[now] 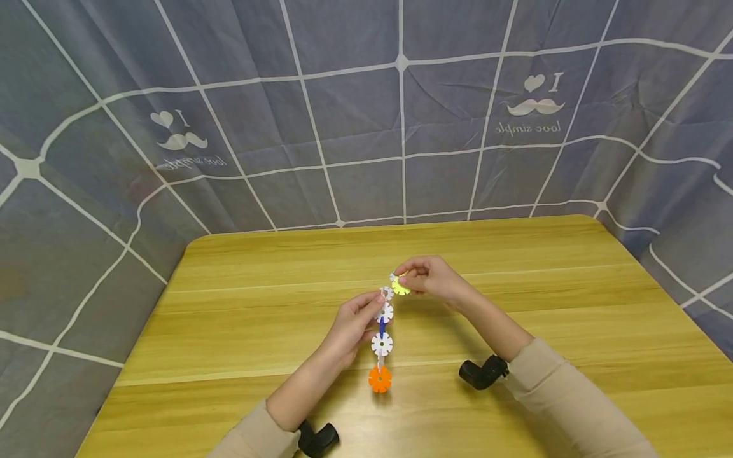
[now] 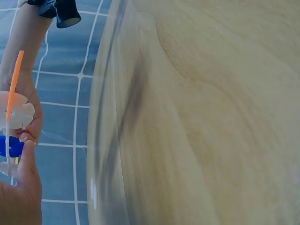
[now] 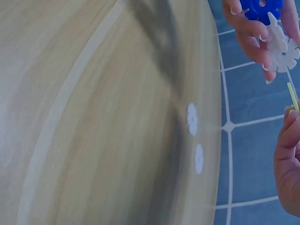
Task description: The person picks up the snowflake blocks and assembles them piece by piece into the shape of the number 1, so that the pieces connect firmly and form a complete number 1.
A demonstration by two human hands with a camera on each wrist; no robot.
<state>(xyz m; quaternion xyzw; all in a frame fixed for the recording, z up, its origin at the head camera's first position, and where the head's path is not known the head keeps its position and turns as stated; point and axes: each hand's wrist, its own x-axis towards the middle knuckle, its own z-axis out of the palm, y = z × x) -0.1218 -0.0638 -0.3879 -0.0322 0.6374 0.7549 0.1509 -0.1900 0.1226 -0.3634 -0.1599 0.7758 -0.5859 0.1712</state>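
A chain of notched plastic discs hangs from my left hand, which grips it near its upper end between thumb and fingers. At its lower end is an orange disc; above come white discs and a blue disc seen edge-on. My right hand pinches a yellow disc just right of the chain's top white disc. In the right wrist view a small gap separates the yellow disc from the white disc. The left fingers partly hide the chain.
Two loose white discs, one nearer the top and one lower, lie on the wooden table. Black wrist devices sit at the left cuff and right cuff. A grey curtain with white lines stands behind.
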